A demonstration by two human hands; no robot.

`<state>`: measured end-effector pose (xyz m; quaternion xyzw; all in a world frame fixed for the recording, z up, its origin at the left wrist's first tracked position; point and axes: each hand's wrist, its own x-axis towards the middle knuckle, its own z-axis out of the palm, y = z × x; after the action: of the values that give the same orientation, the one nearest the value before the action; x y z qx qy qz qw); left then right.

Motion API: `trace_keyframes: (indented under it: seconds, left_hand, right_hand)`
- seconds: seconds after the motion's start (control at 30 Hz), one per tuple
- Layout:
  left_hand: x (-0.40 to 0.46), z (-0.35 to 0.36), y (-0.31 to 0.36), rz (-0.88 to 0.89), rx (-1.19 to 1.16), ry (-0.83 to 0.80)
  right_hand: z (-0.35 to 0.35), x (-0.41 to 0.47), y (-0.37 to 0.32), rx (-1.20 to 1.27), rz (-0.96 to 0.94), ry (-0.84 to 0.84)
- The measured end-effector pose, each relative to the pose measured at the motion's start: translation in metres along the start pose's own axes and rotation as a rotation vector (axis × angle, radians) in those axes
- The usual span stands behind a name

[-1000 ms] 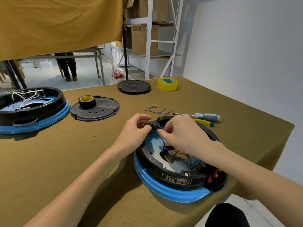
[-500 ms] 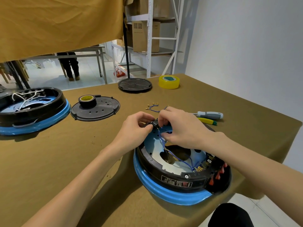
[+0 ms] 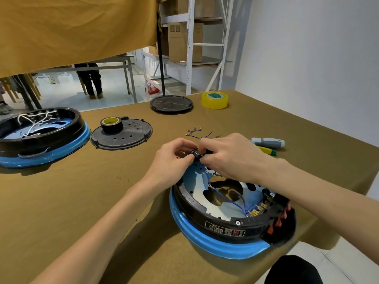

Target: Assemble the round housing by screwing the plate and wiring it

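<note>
The round black housing with a blue rim [image 3: 207,240] sits at the table's near right edge, open side up, showing a pale blue plate [image 3: 196,181] with a large hole. Blue wires [image 3: 227,196] with brass terminals run across the plate to a terminal block at the right. At the housing's far rim my left hand [image 3: 171,160] grips a small black connector part [image 3: 195,155]. My right hand [image 3: 231,156] pinches a blue wire end at that same part. Loose blue wires [image 3: 196,133] lie on the table just beyond.
A grey-handled screwdriver [image 3: 268,142] and a yellow-green tool [image 3: 266,151] lie right of my hands. A black cover plate [image 3: 131,136] carries a tape roll [image 3: 111,124]. A second housing [image 3: 41,136] stands far left. Yellow tape [image 3: 214,100] and a black disc [image 3: 171,103] sit at the back.
My right hand has shifted up from over the plate to the far rim and now works at the black connector. My left hand stays on that part.
</note>
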<state>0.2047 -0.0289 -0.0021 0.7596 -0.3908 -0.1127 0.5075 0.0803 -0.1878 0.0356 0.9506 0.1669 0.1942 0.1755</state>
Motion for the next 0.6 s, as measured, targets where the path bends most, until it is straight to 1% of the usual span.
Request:
trace_keyframes:
  seconds: [0.17, 0.3, 0.6]
  left_hand:
    - [-0.001, -0.001, 0.002, 0.004, -0.003, 0.003]
    - [-0.002, -0.001, 0.003, 0.0, 0.002, 0.011]
    - [-0.002, -0.002, 0.005, -0.014, -0.001, 0.014]
  right_hand:
    - [0.004, 0.001, 0.008, -0.107, -0.172, 0.039]
    - [0.008, 0.002, 0.01, -0.178, -0.269, 0.091]
    - [0.015, 0.005, 0.007, -0.21, -0.346, 0.186]
